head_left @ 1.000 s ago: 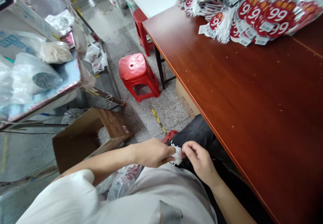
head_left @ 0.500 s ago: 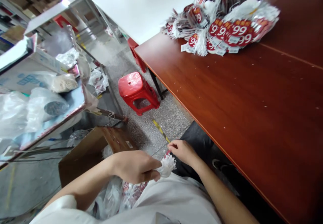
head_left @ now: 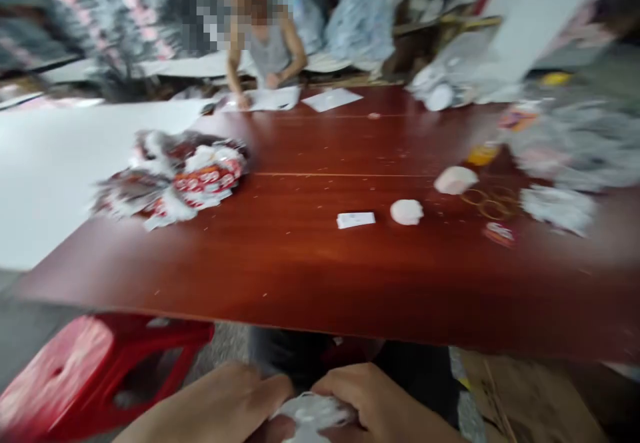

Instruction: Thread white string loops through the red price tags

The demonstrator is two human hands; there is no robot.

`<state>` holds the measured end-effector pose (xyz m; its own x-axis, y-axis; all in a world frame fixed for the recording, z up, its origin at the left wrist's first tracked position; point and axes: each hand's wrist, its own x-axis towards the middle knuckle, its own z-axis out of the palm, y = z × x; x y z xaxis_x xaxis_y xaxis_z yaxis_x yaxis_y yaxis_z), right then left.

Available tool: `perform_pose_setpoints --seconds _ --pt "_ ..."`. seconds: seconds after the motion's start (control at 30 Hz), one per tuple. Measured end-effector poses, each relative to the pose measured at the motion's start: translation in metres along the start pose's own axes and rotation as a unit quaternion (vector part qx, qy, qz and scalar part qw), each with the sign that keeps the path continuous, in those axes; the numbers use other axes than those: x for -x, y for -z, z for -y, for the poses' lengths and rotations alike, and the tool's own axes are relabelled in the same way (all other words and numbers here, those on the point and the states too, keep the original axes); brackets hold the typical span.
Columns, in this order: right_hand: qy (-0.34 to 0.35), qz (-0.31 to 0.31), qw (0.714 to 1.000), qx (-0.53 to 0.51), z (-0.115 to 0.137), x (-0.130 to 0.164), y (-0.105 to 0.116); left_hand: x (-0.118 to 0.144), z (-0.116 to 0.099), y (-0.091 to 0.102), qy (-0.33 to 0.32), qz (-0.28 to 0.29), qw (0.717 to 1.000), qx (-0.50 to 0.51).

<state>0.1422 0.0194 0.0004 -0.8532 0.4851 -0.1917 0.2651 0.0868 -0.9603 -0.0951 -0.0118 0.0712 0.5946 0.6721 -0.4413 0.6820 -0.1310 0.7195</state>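
Left hand and right hand each close a grip on the white tassel bundle below the table.

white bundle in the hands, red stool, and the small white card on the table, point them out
white bundle [head_left: 313,411], head view, on its fluffy middle between both hands
red stool [head_left: 55,363], head view, on its seat top
white card [head_left: 355,220], head view, on its centre

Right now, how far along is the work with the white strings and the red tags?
Done, it seems: a pile of red tags with white strings lies on the table. In hand: both hands, left hand and right hand, hold a white string bundle below the table edge. Left: cannot tell; the picture is blurred.
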Motion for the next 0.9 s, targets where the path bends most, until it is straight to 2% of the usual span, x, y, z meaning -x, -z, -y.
perform_pose_setpoints --seconds 0.1,0.17,0.27,0.33,0.4,0.47,0.53,0.63,0.77,0.83,0.9 --pt "-0.025 -0.131 0.989 0.070 -0.005 0.066 0.046 -0.073 -0.028 0.013 -0.061 0.065 0.992 -0.091" --pt "-0.049 -0.218 0.968 0.114 -0.015 0.107 0.075 -0.129 -0.049 0.014 -0.112 0.063 0.980 -0.150" --pt "-0.063 -0.311 0.931 0.183 -0.038 0.155 0.128 -0.217 -0.083 0.013 -0.186 0.025 0.960 -0.210" --pt "-0.072 -0.357 0.897 0.249 -0.057 0.177 0.168 -0.273 -0.104 0.012 -0.228 -0.012 0.945 -0.235" --pt "-0.083 -0.391 0.856 0.328 -0.075 0.189 0.206 -0.323 -0.118 0.012 -0.255 -0.047 0.930 -0.259" --pt "-0.100 -0.410 0.814 0.400 -0.094 0.194 0.234 -0.362 -0.122 0.011 -0.250 -0.084 0.917 -0.299" --pt "-0.119 -0.421 0.778 0.451 -0.114 0.192 0.246 -0.386 -0.116 0.006 -0.225 -0.117 0.905 -0.341" --pt "-0.124 -0.436 0.749 0.483 -0.146 0.189 0.239 -0.398 -0.095 -0.007 -0.207 -0.173 0.895 -0.356" --pt "-0.101 -0.461 0.738 0.482 -0.173 0.198 0.223 -0.394 -0.068 -0.021 -0.227 -0.241 0.891 -0.312" --pt "-0.091 -0.454 0.740 0.487 -0.172 0.206 0.227 -0.394 -0.062 -0.024 -0.232 -0.255 0.892 -0.293" --pt "-0.090 -0.446 0.744 0.489 -0.164 0.211 0.242 -0.394 -0.063 -0.025 -0.239 -0.273 0.887 -0.285"
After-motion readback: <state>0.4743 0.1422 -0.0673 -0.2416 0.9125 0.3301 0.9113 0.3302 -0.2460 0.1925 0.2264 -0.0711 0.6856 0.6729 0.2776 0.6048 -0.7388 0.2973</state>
